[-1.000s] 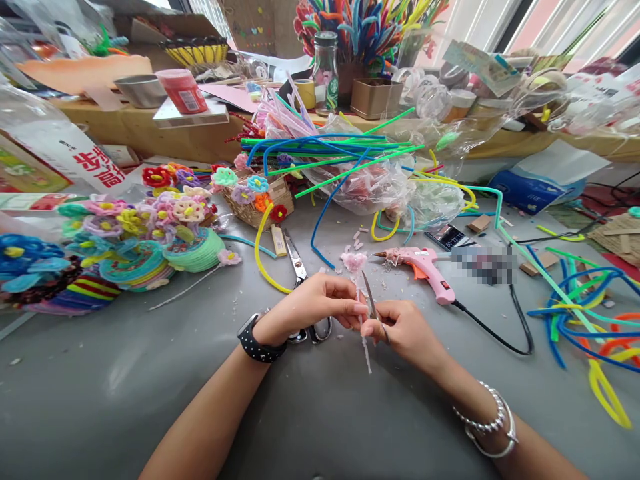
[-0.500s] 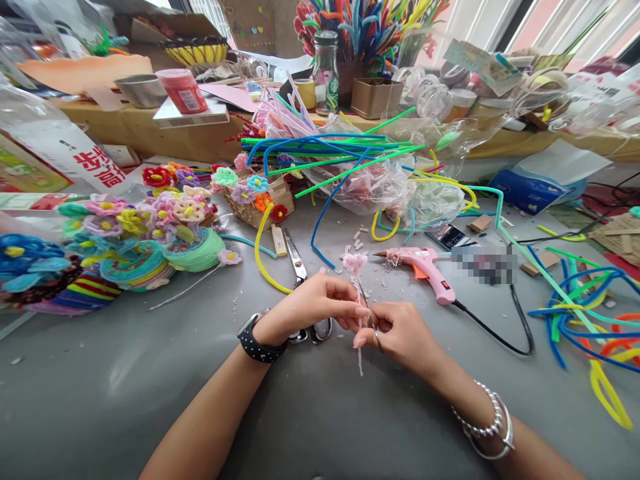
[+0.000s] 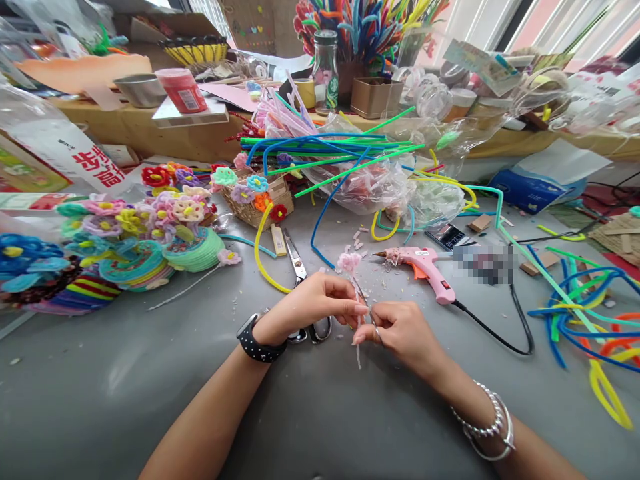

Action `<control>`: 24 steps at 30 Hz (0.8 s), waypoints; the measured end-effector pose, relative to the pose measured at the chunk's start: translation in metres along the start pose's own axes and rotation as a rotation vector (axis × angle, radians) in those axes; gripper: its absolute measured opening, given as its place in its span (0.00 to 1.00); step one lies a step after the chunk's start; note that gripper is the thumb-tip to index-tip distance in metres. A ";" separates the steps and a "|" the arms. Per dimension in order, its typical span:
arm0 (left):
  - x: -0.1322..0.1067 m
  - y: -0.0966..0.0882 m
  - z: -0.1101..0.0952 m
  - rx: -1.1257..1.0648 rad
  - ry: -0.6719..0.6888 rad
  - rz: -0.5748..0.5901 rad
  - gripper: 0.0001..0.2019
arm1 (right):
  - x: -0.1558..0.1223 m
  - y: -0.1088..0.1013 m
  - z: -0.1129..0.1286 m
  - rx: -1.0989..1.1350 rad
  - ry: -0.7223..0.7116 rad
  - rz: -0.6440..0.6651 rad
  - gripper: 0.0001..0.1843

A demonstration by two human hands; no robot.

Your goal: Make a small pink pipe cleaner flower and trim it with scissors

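A pale pink pipe-cleaner flower (image 3: 349, 261) stands above my left hand (image 3: 327, 301). Its thin stem (image 3: 359, 357) runs down between the hands and pokes out below. The left thumb and fingers are pinched around this stem. Close on the right, my right hand (image 3: 397, 328) is closed on what look like small metal scissors (image 3: 363, 293), their slim blade beside the stem and a loop at the thumb. Much of this tool is hidden by the fingers. Larger scissors (image 3: 296, 263) lie on the table, partly under my left wrist.
A pink glue gun (image 3: 430, 267) with a black cord lies to the right. Loose pipe cleaners (image 3: 590, 313) are heaped at far right. Finished flower pots (image 3: 193, 248) stand at left, beside a flower basket (image 3: 260, 200). A plastic bag (image 3: 350, 187) with pipe cleaners lies behind.
The pink flower has shifted slightly left and its head has turned. The stem's lower end sits a little higher. Both hands stay almost in place.
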State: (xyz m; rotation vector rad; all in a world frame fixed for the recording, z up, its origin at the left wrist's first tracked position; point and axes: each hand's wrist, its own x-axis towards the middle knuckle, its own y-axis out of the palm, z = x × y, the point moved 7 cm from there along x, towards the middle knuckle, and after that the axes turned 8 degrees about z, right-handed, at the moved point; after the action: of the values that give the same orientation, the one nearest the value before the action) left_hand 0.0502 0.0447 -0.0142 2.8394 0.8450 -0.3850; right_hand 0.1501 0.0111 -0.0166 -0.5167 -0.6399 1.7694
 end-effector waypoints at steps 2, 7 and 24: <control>-0.001 0.001 0.000 0.000 -0.010 0.005 0.10 | 0.000 0.001 0.001 0.013 0.013 0.034 0.31; 0.000 0.002 -0.001 0.010 -0.023 0.007 0.10 | 0.000 0.003 0.001 0.028 0.024 0.061 0.31; 0.000 0.001 0.003 0.013 -0.043 0.019 0.11 | 0.001 0.002 -0.005 0.038 0.049 0.051 0.31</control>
State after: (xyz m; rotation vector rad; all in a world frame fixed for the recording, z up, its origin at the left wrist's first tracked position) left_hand 0.0495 0.0433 -0.0173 2.8381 0.8098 -0.4485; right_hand 0.1513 0.0123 -0.0214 -0.5534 -0.5623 1.8078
